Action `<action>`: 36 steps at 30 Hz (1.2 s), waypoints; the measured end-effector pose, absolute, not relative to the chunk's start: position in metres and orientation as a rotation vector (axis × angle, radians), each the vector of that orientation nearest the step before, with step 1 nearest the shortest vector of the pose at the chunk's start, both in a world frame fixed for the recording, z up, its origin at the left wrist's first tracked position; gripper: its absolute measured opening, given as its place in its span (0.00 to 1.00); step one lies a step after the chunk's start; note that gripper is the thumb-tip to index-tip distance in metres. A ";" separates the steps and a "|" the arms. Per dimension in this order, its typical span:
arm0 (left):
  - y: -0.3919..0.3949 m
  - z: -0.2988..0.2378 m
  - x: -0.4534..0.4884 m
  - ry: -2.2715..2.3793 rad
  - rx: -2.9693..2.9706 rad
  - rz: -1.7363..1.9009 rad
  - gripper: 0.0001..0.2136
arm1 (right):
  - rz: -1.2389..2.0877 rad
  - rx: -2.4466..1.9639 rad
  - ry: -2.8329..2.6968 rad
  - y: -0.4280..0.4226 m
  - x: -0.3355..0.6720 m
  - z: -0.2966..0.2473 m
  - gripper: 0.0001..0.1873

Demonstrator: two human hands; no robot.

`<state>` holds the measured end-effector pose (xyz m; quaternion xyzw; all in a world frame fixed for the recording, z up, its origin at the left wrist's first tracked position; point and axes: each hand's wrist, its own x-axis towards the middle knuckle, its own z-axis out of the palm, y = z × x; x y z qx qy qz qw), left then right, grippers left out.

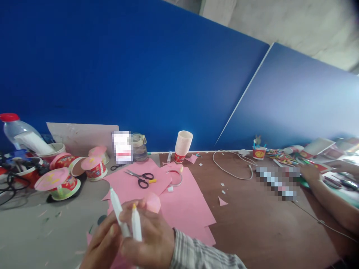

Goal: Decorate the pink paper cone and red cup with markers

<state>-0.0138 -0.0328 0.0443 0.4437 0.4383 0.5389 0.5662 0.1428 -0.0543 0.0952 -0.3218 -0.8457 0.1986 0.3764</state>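
Observation:
My left hand (99,244) and my right hand (151,237) meet low in the view, over the near edge of the pink paper sheets (185,201). The left hand's fingers are closed round a long white pen-like tube (116,207) that points up and to the left. Wrapped in the right hand, which comes out of a plaid sleeve, is a shorter white stick with a yellow tip (136,222). A small folded pink paper piece (153,202) rests at its fingertips. Black-handled scissors (141,178) lie on the pink paper just beyond the hands.
Paper cups with pink paper tops (60,183) stand at the left by a water bottle (17,130) and black cables. A cup stack (183,145), a glass jar (139,147) and a tape ring (175,177) sit further back. Another person's arm (331,198) reaches in at the right, near a white cable (232,166).

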 end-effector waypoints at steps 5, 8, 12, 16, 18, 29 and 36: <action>-0.025 0.066 -0.007 1.149 0.758 1.377 0.22 | -0.080 -0.760 -2.359 -0.055 0.144 0.105 0.12; -0.023 0.068 -0.005 1.113 0.707 1.412 0.20 | -0.118 -0.868 -2.269 -0.055 0.145 0.105 0.17; -0.027 0.054 -0.003 1.087 0.726 1.260 0.22 | -0.126 -1.124 -2.299 -0.053 0.142 0.104 0.22; -0.028 0.043 -0.004 1.113 1.017 1.239 0.18 | -0.207 -1.208 -2.316 -0.051 0.138 0.095 0.26; -0.027 0.043 -0.004 1.124 1.148 1.220 0.17 | -0.183 -1.212 -2.308 -0.051 0.136 0.090 0.29; -0.021 0.046 -0.008 1.087 0.912 1.180 0.23 | 0.621 -1.201 -1.873 -0.007 0.200 0.114 0.23; -0.018 0.048 -0.008 1.050 0.926 1.216 0.30 | 0.717 -1.311 -1.851 0.081 0.193 0.041 0.05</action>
